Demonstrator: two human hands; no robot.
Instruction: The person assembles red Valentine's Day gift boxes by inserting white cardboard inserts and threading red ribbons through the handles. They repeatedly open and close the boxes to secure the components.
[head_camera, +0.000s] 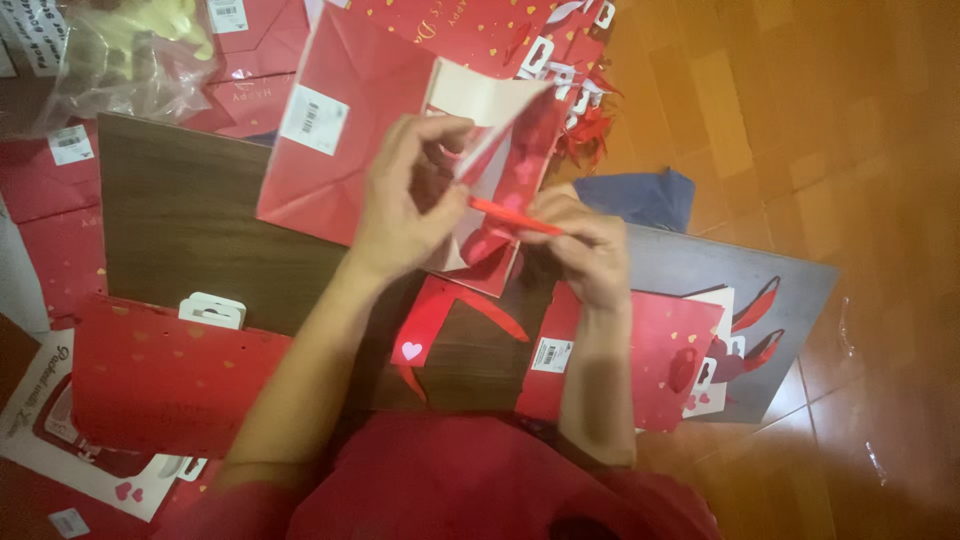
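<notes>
Left hand: the left hand (405, 200) rests on the flat red paper gift bag with a cream inside flap (345, 130), its fingers (440, 135) curled together and pinching the cream flap at the bag's open edge.
Right hand: the right hand (585, 255) has its fingers (560, 235) clamped on a thin red ribbon strip (510, 212).
Ribbon strip: it runs across between the two hands, from the right fingers toward the left palm, just over the bag's lower corner.
Gift bag: lies tilted on the dark brown wooden board (190, 230), directly under the left fingers and just above the right ones.
Below the fingers: a folded red card with a pink heart (425, 335) near the left wrist, and a second flat red bag with a white label (640, 350) beside the right forearm.
Beyond the fingers: a heap of red bags with white tags (560, 45).
Far left of the fingers: a red bag with white hang tabs (160, 380).
Floor: orange-brown wooden floor (800, 120), right of the right hand.
</notes>
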